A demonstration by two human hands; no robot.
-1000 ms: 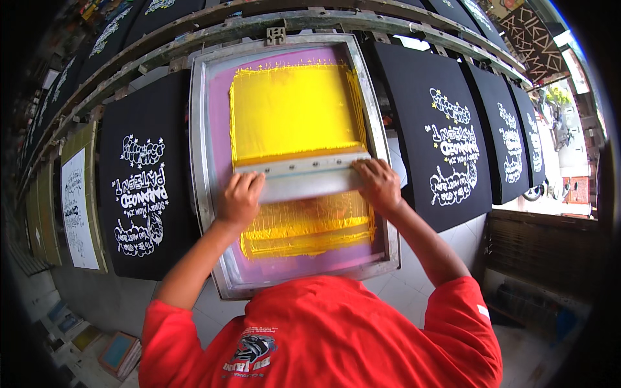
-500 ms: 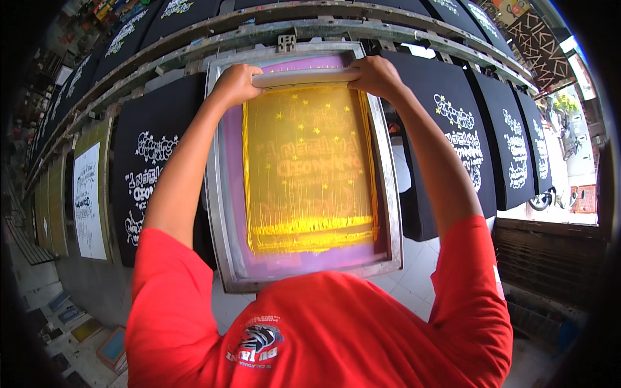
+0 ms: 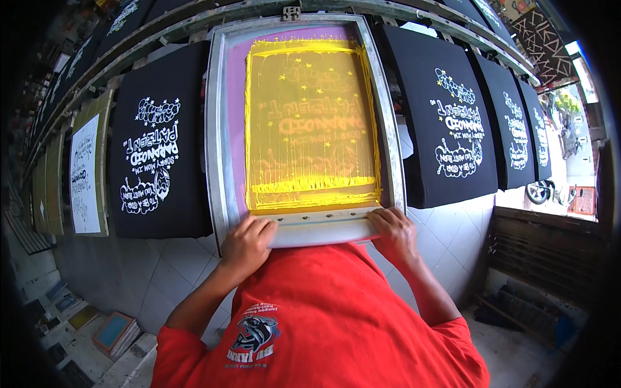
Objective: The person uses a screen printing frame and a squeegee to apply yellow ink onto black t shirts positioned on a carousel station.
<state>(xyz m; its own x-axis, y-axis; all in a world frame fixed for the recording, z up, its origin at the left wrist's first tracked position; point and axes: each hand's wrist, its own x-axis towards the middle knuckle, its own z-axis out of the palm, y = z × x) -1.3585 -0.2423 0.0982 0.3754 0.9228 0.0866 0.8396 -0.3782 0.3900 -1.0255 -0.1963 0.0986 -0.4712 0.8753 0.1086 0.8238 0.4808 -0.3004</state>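
Left hand (image 3: 247, 246): fingers clasp left end of long, bolted, silver-grey metal squeegee (image 3: 323, 231) | right hand (image 3: 396, 237): fingers clasp its right end | squeegee: lies crosswise at near end of rectangular, silver metal-framed screen (image 3: 216, 129) | black, white-printed fabric panels (image 3: 155, 77): flank screen

Daylight glare right — edges dark, curved

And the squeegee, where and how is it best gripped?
Probably at both ends, from the near side: the squeegee is a wide, straight bar lying crosswise at the near end of the screen, its far edge facing the yellow ink. The left hand and right hand hold its ends.
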